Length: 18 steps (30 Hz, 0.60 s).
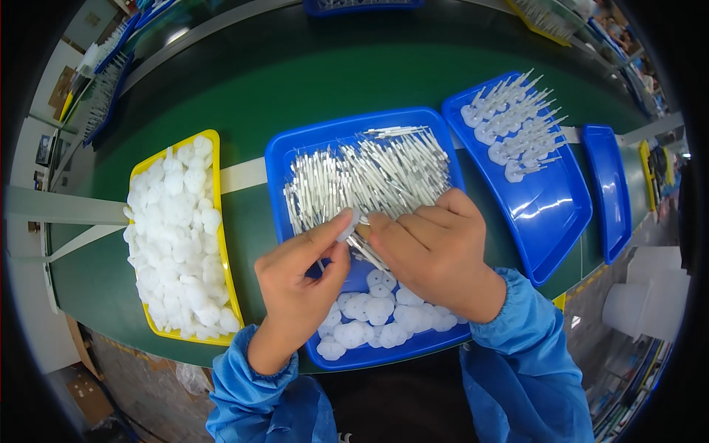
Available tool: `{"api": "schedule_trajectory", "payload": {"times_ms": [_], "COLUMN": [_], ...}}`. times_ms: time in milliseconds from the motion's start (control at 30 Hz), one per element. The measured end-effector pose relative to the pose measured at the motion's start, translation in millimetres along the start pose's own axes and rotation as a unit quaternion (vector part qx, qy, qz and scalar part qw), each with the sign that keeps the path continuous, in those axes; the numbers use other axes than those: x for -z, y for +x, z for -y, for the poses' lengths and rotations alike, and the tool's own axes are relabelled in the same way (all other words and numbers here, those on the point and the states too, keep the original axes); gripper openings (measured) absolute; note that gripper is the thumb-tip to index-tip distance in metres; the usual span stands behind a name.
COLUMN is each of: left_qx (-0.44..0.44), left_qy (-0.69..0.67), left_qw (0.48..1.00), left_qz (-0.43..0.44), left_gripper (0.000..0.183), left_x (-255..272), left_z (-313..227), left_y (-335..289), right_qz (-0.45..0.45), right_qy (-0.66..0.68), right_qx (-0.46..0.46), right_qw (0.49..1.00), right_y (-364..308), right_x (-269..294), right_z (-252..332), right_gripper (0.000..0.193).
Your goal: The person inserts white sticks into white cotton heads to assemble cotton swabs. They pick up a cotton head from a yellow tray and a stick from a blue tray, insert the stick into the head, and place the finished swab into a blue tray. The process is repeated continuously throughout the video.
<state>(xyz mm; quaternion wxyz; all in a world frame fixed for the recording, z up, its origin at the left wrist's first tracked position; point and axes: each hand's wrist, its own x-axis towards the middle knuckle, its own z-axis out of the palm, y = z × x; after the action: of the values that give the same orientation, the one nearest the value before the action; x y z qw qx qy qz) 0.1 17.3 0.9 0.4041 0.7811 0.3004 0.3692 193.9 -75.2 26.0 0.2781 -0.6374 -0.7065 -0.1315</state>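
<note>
My left hand (303, 275) pinches a small translucent white plastic disc (348, 227) between thumb and forefinger. Close against it, my right hand (437, 255) is closed with its fingertips at the disc; a thin white stick seems to be in its grip, mostly covered by the fingers. Both hands are over a blue tray (275, 159). A dense heap of thin white sticks with metallic ends (391, 166) fills the tray's far part. In its near part lie several loose white scalloped discs (369, 317).
At left stands a yellow tray (225, 273) heaped with white discs (173, 236). To the right, a blue tray (543, 229) carries rows of sticks standing upright in discs (509, 125). Another blue tray (607, 192) is beyond it. All rest on a green work surface (244, 88).
</note>
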Motion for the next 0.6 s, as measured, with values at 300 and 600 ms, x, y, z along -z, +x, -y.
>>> {"api": "schedule_trajectory", "payload": {"times_ms": [300, 600], "left_qx": [0.065, 0.162], "left_qy": [-0.058, -0.301], "left_qw": [0.996, 0.937], "left_qz": [0.036, 0.071], "left_gripper": [0.044, 0.044], "left_x": [4.4, 3.3], "left_z": [-5.3, 5.9], "left_y": [-4.0, -0.1], "right_qz": [-0.037, -0.054], "right_qy": [0.17, 0.083], "right_qx": [-0.003, 0.026], "right_qw": [0.985, 0.995], "right_y": [2.8, -1.2], "right_x": [-13.8, -0.5], "right_z": [-16.5, -16.1], "right_gripper": [0.016, 0.022]}}
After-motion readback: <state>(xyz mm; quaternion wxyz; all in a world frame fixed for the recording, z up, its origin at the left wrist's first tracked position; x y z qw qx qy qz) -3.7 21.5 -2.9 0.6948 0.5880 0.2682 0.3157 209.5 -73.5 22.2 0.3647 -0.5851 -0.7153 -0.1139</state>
